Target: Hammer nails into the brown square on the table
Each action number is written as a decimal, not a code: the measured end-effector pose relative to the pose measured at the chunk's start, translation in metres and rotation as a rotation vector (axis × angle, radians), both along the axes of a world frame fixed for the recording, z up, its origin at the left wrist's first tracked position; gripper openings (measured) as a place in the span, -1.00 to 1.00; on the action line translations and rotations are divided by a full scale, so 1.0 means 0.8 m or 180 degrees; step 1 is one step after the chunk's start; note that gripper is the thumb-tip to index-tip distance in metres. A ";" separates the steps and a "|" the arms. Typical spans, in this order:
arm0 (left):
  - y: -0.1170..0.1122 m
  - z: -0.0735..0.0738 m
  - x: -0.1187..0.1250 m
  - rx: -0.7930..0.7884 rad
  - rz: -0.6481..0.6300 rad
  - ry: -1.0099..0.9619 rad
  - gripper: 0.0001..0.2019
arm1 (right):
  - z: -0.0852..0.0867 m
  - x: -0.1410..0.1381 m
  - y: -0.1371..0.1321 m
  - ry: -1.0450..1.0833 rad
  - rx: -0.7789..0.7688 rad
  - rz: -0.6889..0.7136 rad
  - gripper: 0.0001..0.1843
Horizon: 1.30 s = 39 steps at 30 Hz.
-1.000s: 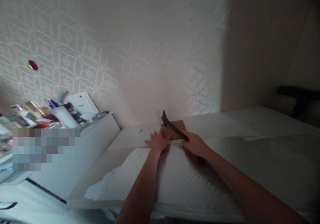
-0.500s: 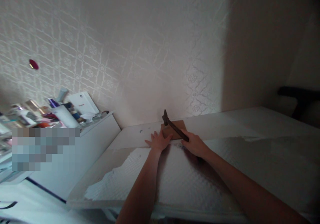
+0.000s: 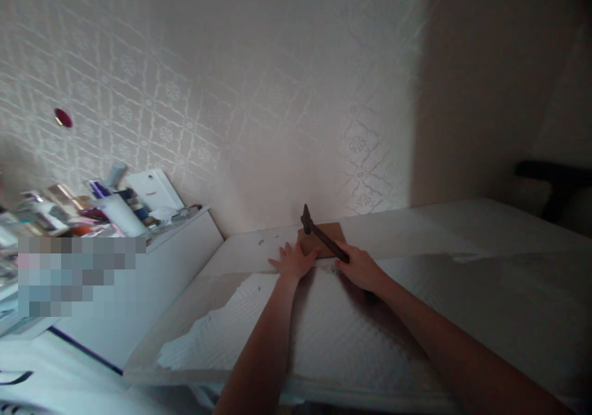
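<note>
Gripping a hammer (image 3: 324, 236) in the right hand (image 3: 358, 266), with fingers curled round the handle, at four o'clock of a flat brown board (image 3: 332, 230). Slanting the hammer across the board, with its head toward eleven o'clock; cannot tell whether touching or just above. Resting the left hand (image 3: 292, 262) palm down at eight o'clock of the board, with fingers spread and the thumb on its near corner. Lying under the hammer, on the pale counter (image 3: 430, 230): that same board, near the patterned wall (image 3: 277, 125) at twelve o'clock. Scattered at ten to eleven o'clock of the left hand: small dark bits (image 3: 261, 242), too small to name. Spread under both forearms, toward six o'clock: a white textured sheet (image 3: 217, 322). Standing at nine o'clock: a white dresser (image 3: 176, 279), crowded on top with bottles (image 3: 123, 216) and a white box (image 3: 155, 190).
</note>
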<state>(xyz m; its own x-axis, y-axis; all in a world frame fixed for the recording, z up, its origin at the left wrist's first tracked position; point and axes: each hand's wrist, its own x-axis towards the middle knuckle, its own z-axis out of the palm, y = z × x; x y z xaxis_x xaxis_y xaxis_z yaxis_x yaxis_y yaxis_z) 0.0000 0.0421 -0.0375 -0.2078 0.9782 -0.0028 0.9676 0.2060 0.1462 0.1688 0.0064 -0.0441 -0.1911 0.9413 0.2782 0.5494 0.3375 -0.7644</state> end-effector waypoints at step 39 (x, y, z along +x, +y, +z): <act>-0.002 0.001 0.002 -0.0004 0.0033 -0.0016 -0.20 | -0.004 0.001 0.003 0.0022 0.0004 -0.0065 -0.37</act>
